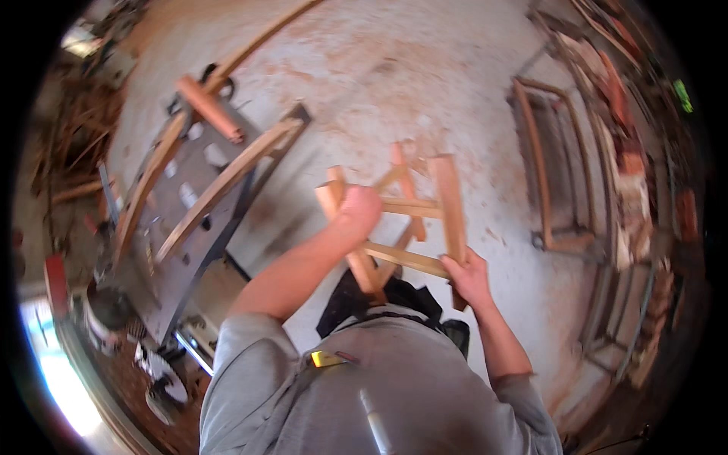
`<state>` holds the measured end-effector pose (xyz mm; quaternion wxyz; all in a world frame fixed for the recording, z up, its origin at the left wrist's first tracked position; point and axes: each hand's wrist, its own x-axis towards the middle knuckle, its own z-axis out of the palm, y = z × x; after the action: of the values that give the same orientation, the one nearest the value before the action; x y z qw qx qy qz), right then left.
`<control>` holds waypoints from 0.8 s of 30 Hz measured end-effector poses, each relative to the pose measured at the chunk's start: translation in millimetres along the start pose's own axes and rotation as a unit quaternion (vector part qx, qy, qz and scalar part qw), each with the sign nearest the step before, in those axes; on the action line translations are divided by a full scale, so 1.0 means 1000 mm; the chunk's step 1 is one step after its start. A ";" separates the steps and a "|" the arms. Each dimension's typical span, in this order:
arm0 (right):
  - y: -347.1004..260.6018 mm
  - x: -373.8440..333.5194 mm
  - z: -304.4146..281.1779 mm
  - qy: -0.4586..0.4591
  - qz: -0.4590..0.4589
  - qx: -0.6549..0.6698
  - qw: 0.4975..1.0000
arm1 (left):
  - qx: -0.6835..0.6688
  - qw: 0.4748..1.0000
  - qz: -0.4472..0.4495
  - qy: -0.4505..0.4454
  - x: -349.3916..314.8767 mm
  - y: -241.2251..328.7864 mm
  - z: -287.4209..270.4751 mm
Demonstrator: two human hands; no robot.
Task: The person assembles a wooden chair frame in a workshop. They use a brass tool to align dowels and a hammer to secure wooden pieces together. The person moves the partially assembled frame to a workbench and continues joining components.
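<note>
A small wooden frame (450, 201) of pale legs and crossbars, like a stool or chair frame, is held in front of my body above the floor. My left hand (362, 211) is closed around its left side, near where an upper crossbar meets the post. On the other side, my right hand (469, 277) grips the right post at the end of the lower crossbar. Blur softens the frame, and my left fingers are partly hidden behind the hand.
A dark-topped worktable (199, 163) stands to the left, bearing long curved wooden pieces (227, 180) and a reddish wood block (210, 108). A round saw blade (161, 373) shows at lower left. Along the right stand a rectangular frame (537, 155) and stacked timber (631, 178). Sawdust marks the concrete floor (356, 76).
</note>
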<state>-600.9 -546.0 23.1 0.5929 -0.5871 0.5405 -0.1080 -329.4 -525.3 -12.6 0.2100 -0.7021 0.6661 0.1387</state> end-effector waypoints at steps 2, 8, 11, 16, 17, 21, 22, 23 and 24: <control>-0.001 0.003 0.009 0.013 -0.011 -0.028 0.999 | 0.014 0.999 0.036 -0.009 0.004 -0.008 0.006; -0.007 0.020 0.027 0.036 -0.002 -0.104 0.994 | -0.037 0.996 0.044 -0.061 0.019 -0.024 -0.008; 0.035 0.065 0.019 0.032 -0.019 -0.074 0.997 | -0.065 0.996 0.055 -0.041 0.023 -0.025 -0.010; 0.022 0.075 0.012 0.068 0.003 -0.084 0.994 | -0.077 0.994 0.081 -0.010 0.042 -0.025 -0.017; 0.021 0.075 0.009 0.072 0.001 -0.089 0.993 | -0.077 0.993 0.092 -0.012 0.046 -0.024 -0.016; 0.026 0.078 -0.003 0.086 -0.024 -0.137 0.986 | -0.064 0.989 0.132 0.009 0.064 -0.021 -0.013; 0.030 0.080 -0.005 0.087 -0.037 -0.131 0.987 | -0.057 0.988 0.142 0.020 0.069 -0.020 -0.018; 0.032 0.082 -0.008 0.088 -0.050 -0.126 0.987 | -0.051 0.987 0.146 0.030 0.075 -0.019 -0.024; 0.034 0.084 -0.013 0.102 -0.062 -0.140 0.983 | -0.046 0.987 0.150 0.041 0.081 -0.018 -0.031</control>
<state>-595.2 -607.9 -43.5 0.4392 -0.6823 0.5705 -0.1269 -308.4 -611.2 -22.1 0.1268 -0.6086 0.7645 0.1704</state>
